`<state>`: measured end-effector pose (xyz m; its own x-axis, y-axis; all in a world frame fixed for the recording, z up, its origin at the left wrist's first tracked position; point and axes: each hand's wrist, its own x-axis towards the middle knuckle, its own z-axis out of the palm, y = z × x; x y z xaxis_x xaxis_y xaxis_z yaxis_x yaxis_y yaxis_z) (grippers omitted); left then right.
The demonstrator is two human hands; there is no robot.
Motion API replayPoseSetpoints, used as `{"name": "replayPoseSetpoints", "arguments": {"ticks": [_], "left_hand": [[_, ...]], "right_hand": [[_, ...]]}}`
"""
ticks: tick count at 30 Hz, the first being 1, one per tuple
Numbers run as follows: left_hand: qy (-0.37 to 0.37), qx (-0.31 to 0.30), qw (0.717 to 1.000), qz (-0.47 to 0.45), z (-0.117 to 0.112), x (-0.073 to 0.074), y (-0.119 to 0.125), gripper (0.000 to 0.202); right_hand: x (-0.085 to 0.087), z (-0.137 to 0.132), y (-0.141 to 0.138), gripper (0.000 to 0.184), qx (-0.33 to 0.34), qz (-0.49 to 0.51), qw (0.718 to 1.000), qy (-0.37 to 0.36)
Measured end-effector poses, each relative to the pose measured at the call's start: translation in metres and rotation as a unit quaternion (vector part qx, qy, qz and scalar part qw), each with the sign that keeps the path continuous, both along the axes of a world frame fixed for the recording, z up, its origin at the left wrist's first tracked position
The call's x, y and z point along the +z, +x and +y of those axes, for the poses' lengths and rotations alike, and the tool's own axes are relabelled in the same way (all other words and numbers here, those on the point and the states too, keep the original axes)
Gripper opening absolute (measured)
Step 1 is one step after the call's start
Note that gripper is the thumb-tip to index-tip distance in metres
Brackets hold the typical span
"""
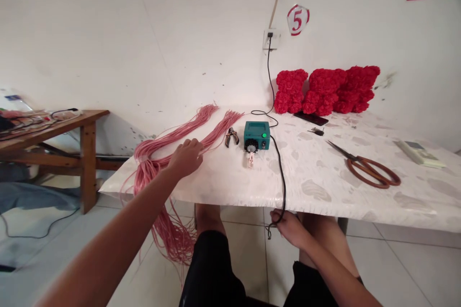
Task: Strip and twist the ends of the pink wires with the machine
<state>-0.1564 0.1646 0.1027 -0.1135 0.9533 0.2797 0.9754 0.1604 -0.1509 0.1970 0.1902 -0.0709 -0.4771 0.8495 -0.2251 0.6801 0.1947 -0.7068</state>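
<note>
The left hand [185, 157] rests open, fingers spread, on a bundle of pink cords [158, 163] at the front-left edge of the tabletop [313, 172], the cords spilling over toward the floor; the right hand [288, 228], fingers curled, grips a black cable [283, 187] below the front edge; the cable runs up to a teal box [256, 135], pliers [232, 137] just beside it.

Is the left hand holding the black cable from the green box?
No, the left hand rests on the pink cords; the right hand holds the black cable.

left hand [185, 158]: palm down, fingers spread | right hand [290, 229]: lower, fingers curled inward
</note>
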Motion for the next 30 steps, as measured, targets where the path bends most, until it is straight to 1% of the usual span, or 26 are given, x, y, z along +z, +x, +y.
{"name": "replayPoseSetpoints", "arguments": {"ticks": [2, 3, 5, 7, 9, 10, 11, 13, 15, 17, 20, 22, 25, 30], "left_hand": [[-0.019, 0.008, 1.0, 0.009, 0.01, -0.012, -0.006, 0.025], [-0.025, 0.015, 1.0, 0.011, 0.014, -0.017, -0.007, 0.025], [-0.031, 0.031, 0.999, 0.008, 0.019, -0.022, -0.007, 0.026], [-0.029, 0.046, 0.999, 0.0, 0.023, -0.02, -0.005, 0.027], [-0.025, 0.055, 0.998, -0.012, 0.024, -0.015, -0.002, 0.027], [-0.022, 0.056, 0.998, -0.02, 0.025, -0.011, 0.0, 0.027], [-0.02, 0.054, 0.998, -0.029, 0.024, -0.007, 0.002, 0.027], [-0.015, 0.045, 0.998, -0.052, 0.023, 0.001, 0.005, 0.027], [-0.007, 0.031, 0.996, -0.082, 0.02, 0.008, 0.01, 0.027], [0.008, 0.015, 0.993, -0.116, 0.014, 0.015, 0.016, 0.028], [0.049, -0.005, 0.985, -0.166, -0.001, 0.022, 0.027, 0.03], [0.082, -0.018, 0.977, -0.194, -0.014, 0.024, 0.034, 0.031], [0.126, -0.043, 0.965, -0.227, -0.034, 0.02, 0.043, 0.031], [0.16, -0.091, 0.951, -0.248, -0.072, 0.006, 0.055, 0.025]], "right_hand": [[0.011, -0.013, 0.018, 0.038, -0.009, 0.061, 0.998, 0.007], [0.014, -0.021, 0.028, 0.044, -0.014, 0.087, 0.996, 0.006], [0.015, -0.036, 0.044, 0.05, -0.044, 0.142, 0.989, -0.013], [0.012, -0.049, 0.054, 0.051, -0.093, 0.192, 0.976, -0.038], [0.007, -0.056, 0.058, 0.052, -0.129, 0.221, 0.965, -0.055], [0.005, -0.058, 0.057, 0.052, -0.131, 0.225, 0.964, -0.06], [0.003, -0.058, 0.056, 0.053, -0.119, 0.225, 0.965, -0.066], [0.003, -0.056, 0.053, 0.054, -0.069, 0.215, 0.971, -0.078], [0.005, -0.053, 0.049, 0.056, -0.022, 0.197, 0.978, -0.068], [0.009, -0.051, 0.045, 0.057, -0.003, 0.187, 0.981, -0.047], [0.013, -0.051, 0.041, 0.059, -0.007, 0.196, 0.98, -0.027], [0.014, -0.05, 0.04, 0.058, -0.016, 0.203, 0.979, -0.023], [0.013, -0.046, 0.04, 0.056, -0.026, 0.212, 0.976, -0.028], [0.013, -0.041, 0.036, 0.058, -0.01, 0.231, 0.972, -0.047]]}}
